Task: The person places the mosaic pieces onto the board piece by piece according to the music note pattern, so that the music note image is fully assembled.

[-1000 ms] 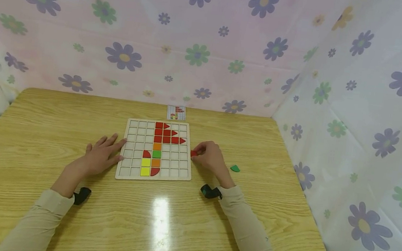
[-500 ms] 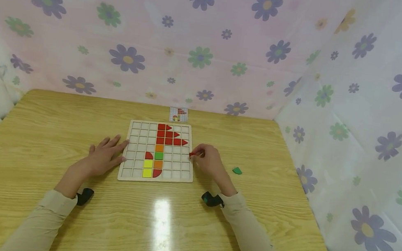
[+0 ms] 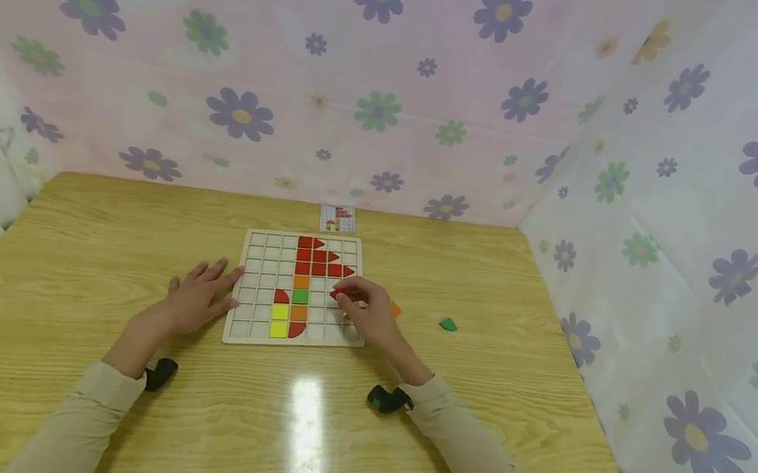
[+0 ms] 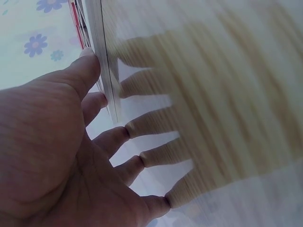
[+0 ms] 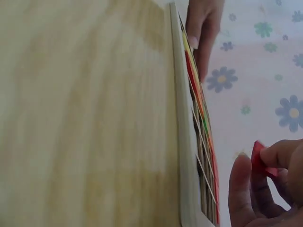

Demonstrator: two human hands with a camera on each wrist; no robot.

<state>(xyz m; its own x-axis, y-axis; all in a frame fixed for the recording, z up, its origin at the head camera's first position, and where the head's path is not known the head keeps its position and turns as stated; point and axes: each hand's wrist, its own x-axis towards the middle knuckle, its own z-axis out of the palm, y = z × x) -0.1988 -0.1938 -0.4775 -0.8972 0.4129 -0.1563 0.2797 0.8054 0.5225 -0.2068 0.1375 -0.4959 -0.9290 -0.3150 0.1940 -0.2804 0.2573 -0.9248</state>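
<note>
My right hand (image 3: 375,316) pinches a small red piece (image 3: 336,293) between thumb and fingers, over the right-hand columns of a wooden grid board (image 3: 265,280). In the right wrist view that red piece (image 5: 258,160) shows a pointed corner, though its full outline is covered by the fingertips. My left hand (image 3: 192,303) lies with spread fingers at the board's left edge; the left wrist view shows the thumb and a finger (image 4: 96,100) against the board's side. Set in the grid are red squares and points, yellow squares (image 3: 279,320), a green square (image 3: 300,296), orange squares and red quarter-rounds.
A green quarter-round (image 3: 448,324) lies on the table right of the board. An orange piece (image 3: 396,310) peeks out behind my right hand. Beyond the board is a small pattern card (image 3: 337,218), and flowered cloth hangs at the back and sides.
My right hand has moved left with the red piece, from the board's right edge to over its grid. The orange piece has come into sight behind it. My left hand stays put.
</note>
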